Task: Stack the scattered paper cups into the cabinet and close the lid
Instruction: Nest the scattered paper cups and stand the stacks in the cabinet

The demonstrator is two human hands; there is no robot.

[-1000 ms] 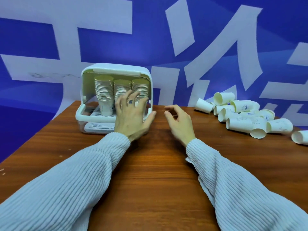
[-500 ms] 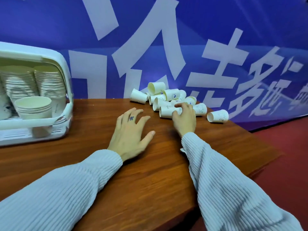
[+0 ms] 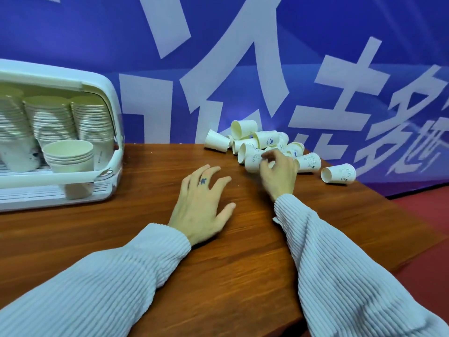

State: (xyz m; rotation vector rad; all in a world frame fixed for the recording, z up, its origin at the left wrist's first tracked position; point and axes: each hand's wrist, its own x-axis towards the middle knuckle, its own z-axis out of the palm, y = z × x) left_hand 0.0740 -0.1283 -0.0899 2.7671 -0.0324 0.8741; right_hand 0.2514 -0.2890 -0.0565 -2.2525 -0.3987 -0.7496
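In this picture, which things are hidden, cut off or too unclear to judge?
- Cabinet, head view: its left part is cut off by the frame edge.
- Right hand: its fingertips reach into the pile of cups; whether they grip one is unclear.
- Cup count: the pile overlaps itself.
- Prints on the cups: too small to read.

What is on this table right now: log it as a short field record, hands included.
cabinet: white cabinet at left, lid up, stacks of cups inside
loose cups: pile of paper cups lying on their sides at the far right
left hand: flat on the table, fingers spread
right hand: fingers curled on a cup at the pile's near edge
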